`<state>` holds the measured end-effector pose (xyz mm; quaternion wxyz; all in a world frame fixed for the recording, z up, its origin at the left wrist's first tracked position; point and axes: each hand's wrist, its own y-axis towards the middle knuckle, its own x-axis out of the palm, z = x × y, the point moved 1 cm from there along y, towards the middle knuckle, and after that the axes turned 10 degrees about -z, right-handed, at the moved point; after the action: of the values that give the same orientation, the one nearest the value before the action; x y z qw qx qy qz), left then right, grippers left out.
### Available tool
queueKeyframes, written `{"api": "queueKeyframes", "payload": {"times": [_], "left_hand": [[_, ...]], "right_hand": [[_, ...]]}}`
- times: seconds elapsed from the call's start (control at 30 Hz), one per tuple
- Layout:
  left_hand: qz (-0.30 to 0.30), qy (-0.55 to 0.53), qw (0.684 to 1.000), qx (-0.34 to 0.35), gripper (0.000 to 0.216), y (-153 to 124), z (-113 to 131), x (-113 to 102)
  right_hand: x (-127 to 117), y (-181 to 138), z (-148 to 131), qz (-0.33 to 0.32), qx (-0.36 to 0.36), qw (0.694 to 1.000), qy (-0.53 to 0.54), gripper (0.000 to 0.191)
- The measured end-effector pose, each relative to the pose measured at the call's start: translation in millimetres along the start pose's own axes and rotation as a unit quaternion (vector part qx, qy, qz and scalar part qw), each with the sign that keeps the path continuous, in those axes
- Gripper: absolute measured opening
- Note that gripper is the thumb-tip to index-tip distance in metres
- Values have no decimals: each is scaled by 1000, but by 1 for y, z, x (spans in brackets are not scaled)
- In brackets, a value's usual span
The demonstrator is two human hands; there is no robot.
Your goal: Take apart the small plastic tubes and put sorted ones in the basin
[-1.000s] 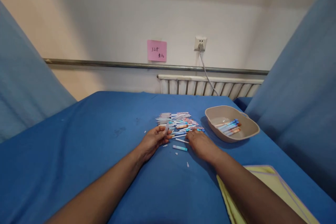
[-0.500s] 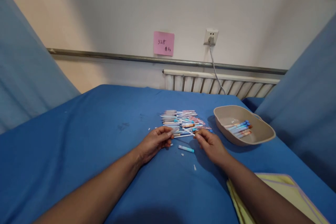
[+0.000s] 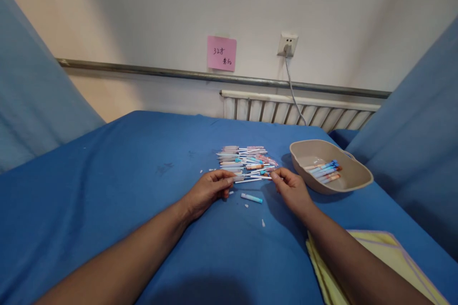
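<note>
My left hand is closed in a pinch around a translucent pen barrel, its tip end pointing right. A thin white pen refill runs level from that barrel to my right hand, whose thumb and fingers pinch its far end. How deep the refill sits in the barrel is too small to tell. Just behind both hands lies a pile of pen parts, with pale barrels, white refills and coloured pieces. Nearer me rests a white-and-teal pen barrel. Small white pieces are scattered in front of it.
On the right stands a beige basin with several coloured pen barrels inside. A folded yellow cloth lies under my right forearm. Blue fabric covers the surface. Behind are a wall socket, a pink note and a radiator.
The refill, slanted before, now lies level and in line with the barrel in my left hand. My right hand has shifted slightly right. The whole view has tilted slightly.
</note>
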<state>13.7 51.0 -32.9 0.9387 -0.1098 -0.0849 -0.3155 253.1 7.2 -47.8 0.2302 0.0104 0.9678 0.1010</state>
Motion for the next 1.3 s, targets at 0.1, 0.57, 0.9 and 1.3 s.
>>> {"api": "queueKeyframes", "payload": {"times": [0.1, 0.57, 0.9, 1.3], "left_hand": [[3, -2, 1000, 6, 30, 0, 0, 0], [-8, 116, 993, 16, 29, -1, -1, 3], [-70, 137, 988, -15, 34, -6, 0, 18], [-172, 214, 960, -48, 31, -15, 4, 27]], "right_hand": [[0, 0, 1, 7, -1, 1000, -2, 31], [1, -7, -13, -6, -77, 994, -75, 23], [6, -13, -21, -92, -74, 993, -13, 17], [10, -23, -37, -170, -116, 978, 25, 29]]}}
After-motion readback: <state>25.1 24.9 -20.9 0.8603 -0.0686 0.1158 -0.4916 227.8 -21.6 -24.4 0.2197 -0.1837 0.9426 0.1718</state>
